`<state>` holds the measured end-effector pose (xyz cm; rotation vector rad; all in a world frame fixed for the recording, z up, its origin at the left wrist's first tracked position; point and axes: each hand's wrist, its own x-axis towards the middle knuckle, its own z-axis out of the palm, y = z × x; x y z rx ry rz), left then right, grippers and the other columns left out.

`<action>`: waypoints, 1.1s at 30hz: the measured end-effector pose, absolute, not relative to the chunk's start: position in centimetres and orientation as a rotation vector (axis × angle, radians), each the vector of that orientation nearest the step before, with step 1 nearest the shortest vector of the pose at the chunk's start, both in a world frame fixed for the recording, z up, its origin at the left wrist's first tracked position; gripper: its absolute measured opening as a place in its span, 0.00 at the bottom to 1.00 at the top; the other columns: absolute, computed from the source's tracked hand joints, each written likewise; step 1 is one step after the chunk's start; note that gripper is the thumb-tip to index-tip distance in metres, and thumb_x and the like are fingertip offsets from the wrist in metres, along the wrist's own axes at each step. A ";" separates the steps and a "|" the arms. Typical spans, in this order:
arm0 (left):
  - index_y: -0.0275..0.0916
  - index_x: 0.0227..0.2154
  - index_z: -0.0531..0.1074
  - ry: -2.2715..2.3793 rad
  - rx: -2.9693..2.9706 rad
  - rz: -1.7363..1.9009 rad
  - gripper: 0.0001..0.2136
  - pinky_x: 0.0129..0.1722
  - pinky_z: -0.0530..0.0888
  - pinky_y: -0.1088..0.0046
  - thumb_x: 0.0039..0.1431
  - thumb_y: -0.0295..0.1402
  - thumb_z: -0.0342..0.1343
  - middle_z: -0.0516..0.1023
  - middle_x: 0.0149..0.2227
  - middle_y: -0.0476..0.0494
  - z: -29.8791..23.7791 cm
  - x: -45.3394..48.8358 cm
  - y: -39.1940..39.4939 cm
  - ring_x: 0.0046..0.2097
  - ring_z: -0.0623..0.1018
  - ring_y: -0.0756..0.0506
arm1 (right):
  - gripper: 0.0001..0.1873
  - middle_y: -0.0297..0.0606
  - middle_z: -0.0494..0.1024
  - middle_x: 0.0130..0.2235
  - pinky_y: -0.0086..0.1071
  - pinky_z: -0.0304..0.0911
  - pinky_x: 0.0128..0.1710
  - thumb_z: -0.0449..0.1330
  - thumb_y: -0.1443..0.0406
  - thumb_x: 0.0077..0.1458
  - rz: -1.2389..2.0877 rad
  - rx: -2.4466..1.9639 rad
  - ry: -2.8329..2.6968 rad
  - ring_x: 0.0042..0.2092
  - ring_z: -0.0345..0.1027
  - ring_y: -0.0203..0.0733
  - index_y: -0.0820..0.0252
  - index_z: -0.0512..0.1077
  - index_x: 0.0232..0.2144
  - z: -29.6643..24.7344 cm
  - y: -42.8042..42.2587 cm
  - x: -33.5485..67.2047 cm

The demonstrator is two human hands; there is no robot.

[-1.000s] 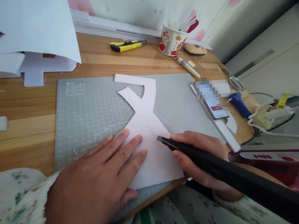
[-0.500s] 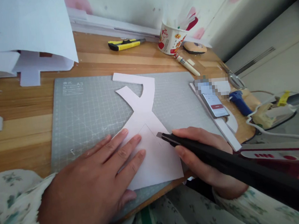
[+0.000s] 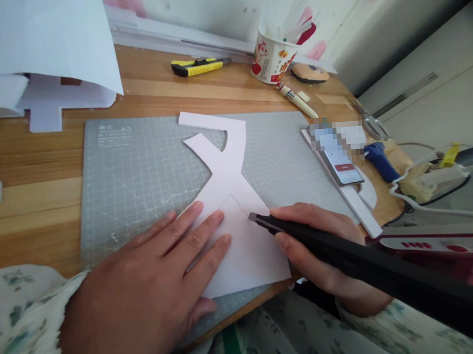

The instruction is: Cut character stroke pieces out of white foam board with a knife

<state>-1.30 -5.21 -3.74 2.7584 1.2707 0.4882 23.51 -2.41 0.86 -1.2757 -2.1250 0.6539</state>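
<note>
A white foam board piece point(image 3: 242, 253) lies on the grey cutting mat point(image 3: 145, 168), its upper part cut into crossing, curved arms. My left hand point(image 3: 158, 276) rests flat on the board's left side, fingers spread. My right hand point(image 3: 324, 246) grips a black utility knife point(image 3: 332, 246), whose long body slants down to the lower right. The tip of its blade point(image 3: 251, 217) is at the right leg of a thin drawn line shaped like an inverted V. Part of that line's left leg is hidden by my left fingers.
Behind the mat lie a yellow-black box cutter point(image 3: 201, 67), a paper cup of utensils point(image 3: 271, 59), a computer mouse point(image 3: 310, 73) and a marker point(image 3: 298, 100). A phone point(image 3: 337, 158) rests on white board strips at right, near a blue-handled tool point(image 3: 382, 163). White sheets point(image 3: 46, 44) stand at left.
The knife blade has shifted very slightly down and right along the drawn line, and my right hand with it. My left hand stays in place. The view has tilted slightly.
</note>
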 end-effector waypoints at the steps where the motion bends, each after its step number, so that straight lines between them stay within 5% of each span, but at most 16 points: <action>1: 0.44 0.55 0.69 1.269 2.759 0.486 0.24 0.62 0.59 0.55 0.63 0.51 0.45 0.67 0.62 0.46 -3.7 -1.3 -5.2 0.63 0.65 0.38 | 0.12 0.33 0.77 0.28 0.24 0.65 0.22 0.59 0.71 0.53 0.645 -1.269 -2.125 0.26 0.70 0.33 0.58 0.73 0.41 0.9 -2.5 23.5; 17: 0.39 0.56 0.68 1.166 2.913 0.449 0.23 0.57 0.62 0.52 0.66 0.46 0.42 0.68 0.61 0.38 -3.5 -1.5 -5.0 0.61 0.66 0.34 | 0.13 0.32 0.76 0.26 0.27 0.67 0.21 0.60 0.70 0.51 0.539 -1.184 -2.165 0.24 0.71 0.36 0.55 0.70 0.41 0.8 -3.3 23.7; 24: 0.43 0.56 0.68 1.229 2.810 0.460 0.22 0.61 0.62 0.53 0.64 0.46 0.46 0.68 0.62 0.43 -3.9 -1.5 -5.2 0.63 0.65 0.36 | 0.17 0.35 0.77 0.30 0.32 0.70 0.24 0.61 0.70 0.51 0.536 -1.190 -2.169 0.27 0.73 0.40 0.53 0.70 0.44 0.5 -4.0 24.0; 33: 0.43 0.56 0.68 1.227 2.827 0.434 0.21 0.62 0.60 0.53 0.65 0.45 0.45 0.66 0.63 0.42 -3.9 -1.3 -5.3 0.63 0.64 0.36 | 0.17 0.39 0.76 0.29 0.32 0.69 0.25 0.59 0.72 0.51 0.543 -1.111 -2.230 0.28 0.71 0.40 0.61 0.70 0.45 0.4 -4.7 24.5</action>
